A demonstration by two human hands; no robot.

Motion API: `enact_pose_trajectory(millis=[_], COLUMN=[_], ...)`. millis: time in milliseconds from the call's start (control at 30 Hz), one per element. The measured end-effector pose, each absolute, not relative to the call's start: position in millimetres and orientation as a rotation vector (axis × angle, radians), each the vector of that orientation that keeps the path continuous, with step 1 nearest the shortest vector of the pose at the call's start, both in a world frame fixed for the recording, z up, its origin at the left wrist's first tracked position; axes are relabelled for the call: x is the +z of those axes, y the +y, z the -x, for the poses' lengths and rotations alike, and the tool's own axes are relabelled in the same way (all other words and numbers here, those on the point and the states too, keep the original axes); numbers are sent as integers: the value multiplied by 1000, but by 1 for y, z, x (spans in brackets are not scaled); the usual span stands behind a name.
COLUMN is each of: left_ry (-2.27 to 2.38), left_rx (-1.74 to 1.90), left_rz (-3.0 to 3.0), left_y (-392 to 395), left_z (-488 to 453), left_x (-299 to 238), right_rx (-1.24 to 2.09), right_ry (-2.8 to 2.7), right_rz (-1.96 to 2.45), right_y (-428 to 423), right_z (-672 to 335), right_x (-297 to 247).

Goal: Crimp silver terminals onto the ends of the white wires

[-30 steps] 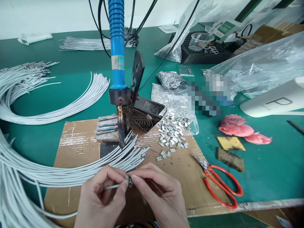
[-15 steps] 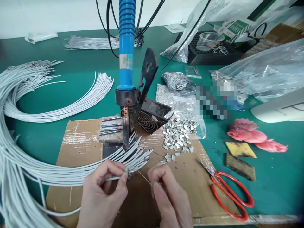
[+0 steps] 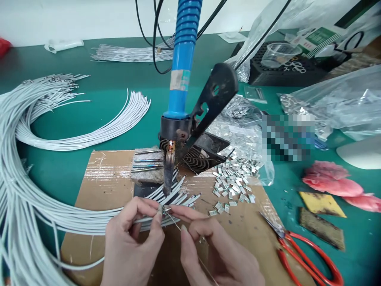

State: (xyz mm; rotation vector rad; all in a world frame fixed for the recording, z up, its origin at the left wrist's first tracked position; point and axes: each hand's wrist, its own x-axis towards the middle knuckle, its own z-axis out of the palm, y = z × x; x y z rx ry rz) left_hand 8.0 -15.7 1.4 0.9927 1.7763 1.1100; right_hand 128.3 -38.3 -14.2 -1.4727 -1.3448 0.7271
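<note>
My left hand (image 3: 133, 238) is closed in a pinch on the end of a white cable, with a small metal piece (image 3: 167, 209) at its fingertips. My right hand (image 3: 222, 248) is closed with thumb and fingers on a thin solder wire (image 3: 174, 222), which runs from beside the metal piece down past the palm. One extended right finger reaches to the metal piece. Just above the hands, the tip of a soldering iron (image 3: 181, 95) points down from its black holder (image 3: 216, 93). A bundle of white cables (image 3: 89, 218) passes behind the left hand.
Small metal pieces (image 3: 232, 184) lie loose on the cardboard (image 3: 98, 171), near plastic bags (image 3: 241, 137). Red-handled scissors (image 3: 309, 254), a yellow sponge (image 3: 323, 203) and pink pads (image 3: 333, 180) are at right. More cables (image 3: 86, 139) curve at left.
My right hand has moved left and its finger now reaches the metal piece at the left fingertips. The whole view has shifted, so the bench things appear further right.
</note>
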Motion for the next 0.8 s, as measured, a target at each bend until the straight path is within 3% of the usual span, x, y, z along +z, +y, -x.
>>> enact_pose_trajectory(millis=[333,800], left_ry=[1724,1735], left_rx=[1038,1047], left_rz=[-1132,-1238], left_y=[-14,-12], left_z=[2,6], left_x=[-7,-16], right_rx=[913,911], right_ry=[-1206,-1147], right_rz=[1438,1386], right_y=[-23,-19], right_z=[-133,-130], right_x=[-10,-11])
